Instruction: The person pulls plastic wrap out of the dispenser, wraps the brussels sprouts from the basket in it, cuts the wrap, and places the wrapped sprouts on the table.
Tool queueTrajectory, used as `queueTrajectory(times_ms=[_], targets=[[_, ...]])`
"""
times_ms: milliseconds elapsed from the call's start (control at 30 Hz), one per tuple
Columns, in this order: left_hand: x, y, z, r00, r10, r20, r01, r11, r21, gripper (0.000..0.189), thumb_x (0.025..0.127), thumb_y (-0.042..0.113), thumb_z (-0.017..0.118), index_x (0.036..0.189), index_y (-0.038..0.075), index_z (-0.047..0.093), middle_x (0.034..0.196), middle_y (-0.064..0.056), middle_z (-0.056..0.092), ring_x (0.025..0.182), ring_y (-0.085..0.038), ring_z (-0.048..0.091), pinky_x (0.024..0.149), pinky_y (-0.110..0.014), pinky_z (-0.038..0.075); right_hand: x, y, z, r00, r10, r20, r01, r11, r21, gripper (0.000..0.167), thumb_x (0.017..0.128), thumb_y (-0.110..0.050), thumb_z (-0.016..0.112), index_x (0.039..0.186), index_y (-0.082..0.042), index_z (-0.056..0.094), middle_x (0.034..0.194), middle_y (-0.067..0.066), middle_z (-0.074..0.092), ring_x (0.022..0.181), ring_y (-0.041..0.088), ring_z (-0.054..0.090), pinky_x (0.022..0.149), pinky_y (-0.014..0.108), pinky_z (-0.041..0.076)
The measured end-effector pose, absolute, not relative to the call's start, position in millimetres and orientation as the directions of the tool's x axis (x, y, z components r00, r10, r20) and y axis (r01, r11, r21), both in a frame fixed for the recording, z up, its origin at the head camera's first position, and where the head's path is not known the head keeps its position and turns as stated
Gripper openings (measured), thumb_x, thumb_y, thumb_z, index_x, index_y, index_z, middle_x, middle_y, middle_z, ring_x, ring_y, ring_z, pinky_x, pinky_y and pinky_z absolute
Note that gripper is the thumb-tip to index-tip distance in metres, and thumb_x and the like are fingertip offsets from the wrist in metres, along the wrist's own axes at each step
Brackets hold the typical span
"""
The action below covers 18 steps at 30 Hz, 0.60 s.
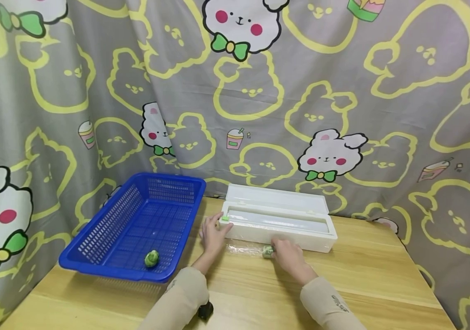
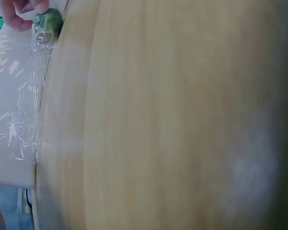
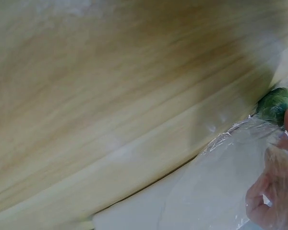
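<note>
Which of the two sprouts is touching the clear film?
The sprout by the right hand; the other lies in the blue basket, away from the film.

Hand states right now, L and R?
Left hand: at the left end of the white box; grip can't be told.
Right hand: closed, holding the green vegetable in clear film.

"Colours at left?"
"A blue basket point(image 1: 140, 229), a green vegetable point(image 1: 151, 259) in it."
"Right of centre?"
"A white box point(image 1: 259, 234) with a light-green tab point(image 1: 225, 218); a wrapped vegetable point(image 1: 267, 251), green too."
"Behind?"
"Grey curtain point(image 1: 193, 94), yellow animal outlines point(image 1: 248, 116), white pink-cheeked bunnies point(image 1: 331, 153) with green bows. The tabletop point(image 1: 251, 293): yellowish wood grain."
</note>
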<state>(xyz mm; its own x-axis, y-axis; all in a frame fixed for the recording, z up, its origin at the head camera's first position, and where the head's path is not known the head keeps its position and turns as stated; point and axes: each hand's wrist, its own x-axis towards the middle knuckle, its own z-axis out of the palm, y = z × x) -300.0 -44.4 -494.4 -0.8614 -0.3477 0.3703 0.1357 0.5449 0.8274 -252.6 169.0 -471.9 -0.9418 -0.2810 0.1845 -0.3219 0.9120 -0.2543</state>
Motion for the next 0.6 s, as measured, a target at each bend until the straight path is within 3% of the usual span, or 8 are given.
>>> queueTrajectory(times_ms=[200,400,600], targets=[[-300,-48,-492,-0.866,-0.315,0.388,0.162,0.558,0.814,0.053,0.069,0.027,0.077,0.116,0.010,0.061,0.090,-0.010,0.057,0.085,-0.027,0.053,0.083,-0.046,0.030,-254,166,-459,-0.933,-0.326,0.153,-0.354,0.906,-0.232,0.015,0.073,-0.008,0.072,0.076,-0.010,0.057,0.070,0.002,0.059,0.065,0.020,0.057,0.053,0.038,0.044],[-299,-50,-490,-0.884,-0.287,0.369,0.133,0.602,0.788,0.054,0.070,0.030,0.074,0.118,0.011,0.061,0.091,-0.010,0.058,0.079,-0.022,0.053,0.080,-0.042,0.028,-270,144,-430,-0.925,-0.348,0.152,-0.380,0.864,-0.330,0.013,0.081,-0.016,0.067,0.088,-0.005,0.066,0.078,0.006,0.065,0.067,0.019,0.060,0.057,0.034,0.049],[-297,-51,-493,-0.877,-0.280,0.391,0.138,0.632,0.763,0.052,0.069,0.030,0.075,0.115,0.011,0.063,0.083,-0.007,0.057,0.072,-0.017,0.051,0.075,-0.040,0.028,-294,104,-429,-0.897,-0.339,0.283,-0.434,0.792,-0.429,0.023,0.084,-0.021,0.064,0.103,-0.008,0.066,0.060,-0.001,0.049,0.051,0.010,0.042,0.045,0.025,0.034]])
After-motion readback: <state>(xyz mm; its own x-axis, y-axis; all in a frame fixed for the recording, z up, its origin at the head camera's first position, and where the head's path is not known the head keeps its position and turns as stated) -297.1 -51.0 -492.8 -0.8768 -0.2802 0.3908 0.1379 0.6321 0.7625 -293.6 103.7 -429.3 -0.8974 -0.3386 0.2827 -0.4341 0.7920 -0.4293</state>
